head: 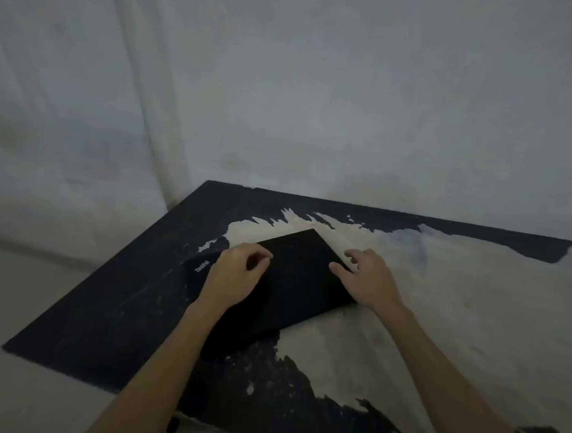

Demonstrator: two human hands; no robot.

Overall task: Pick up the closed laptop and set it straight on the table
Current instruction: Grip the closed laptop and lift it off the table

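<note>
A closed black laptop point(294, 277) lies flat on the table point(111, 306), turned at an angle to the table's edges, with a small white logo near its left corner. My left hand point(234, 276) rests on the lid's left part, fingers curled loosely. My right hand point(368, 278) is at the laptop's right edge, thumb on the lid and fingers spread just beyond the edge. Neither hand visibly grips the laptop.
The table has a black top with large worn pale patches point(439, 309). A pale wall point(318, 101) stands right behind it, with a corner at the left. The floor point(21, 300) shows past the table's left edge.
</note>
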